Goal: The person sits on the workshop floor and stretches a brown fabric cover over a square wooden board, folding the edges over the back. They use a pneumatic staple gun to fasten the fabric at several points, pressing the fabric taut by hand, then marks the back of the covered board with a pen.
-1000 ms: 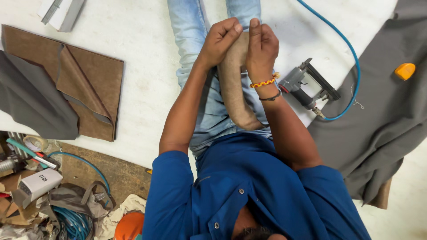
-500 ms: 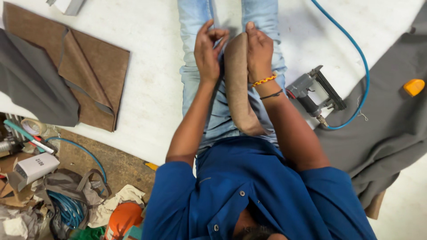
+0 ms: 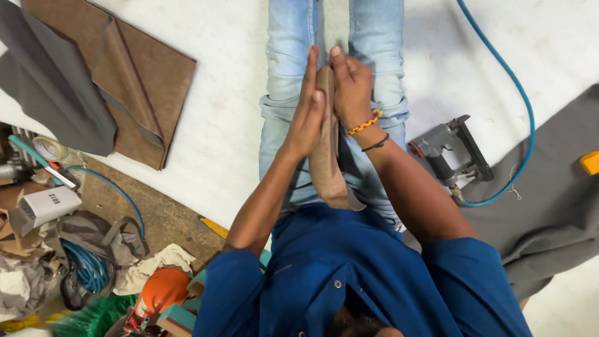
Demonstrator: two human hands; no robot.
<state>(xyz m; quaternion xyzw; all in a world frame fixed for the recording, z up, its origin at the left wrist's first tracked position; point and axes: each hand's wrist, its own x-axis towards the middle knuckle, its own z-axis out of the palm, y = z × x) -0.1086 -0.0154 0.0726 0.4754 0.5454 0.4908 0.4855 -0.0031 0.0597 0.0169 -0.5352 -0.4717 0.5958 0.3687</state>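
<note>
A long tan padded piece point(image 3: 326, 168) stands on edge over my lap, between my legs in pale blue jeans point(image 3: 287, 75). My left hand point(image 3: 307, 118) lies flat against its left face, fingers straight and pointing away from me. On the other side, my right hand point(image 3: 352, 87), with an orange bead bracelet and a black band at the wrist, wraps over its top end. The piece is squeezed between both hands. Its lower end rests against my blue shirt point(image 3: 349, 274).
A grey pneumatic stapler point(image 3: 449, 153) with a blue air hose point(image 3: 518, 93) lies right of my legs, beside grey cloth point(image 3: 549, 212) and a yellow object point(image 3: 589, 162). Brown cloth point(image 3: 143, 81) lies at the left. Tape roll point(image 3: 50, 148), white box point(image 3: 43, 206), orange tool point(image 3: 159, 293).
The tan piece has turned from showing its broad face to edge-on. My left hand went from gripping its top to lying flat against its side. The hands sit slightly lower.
</note>
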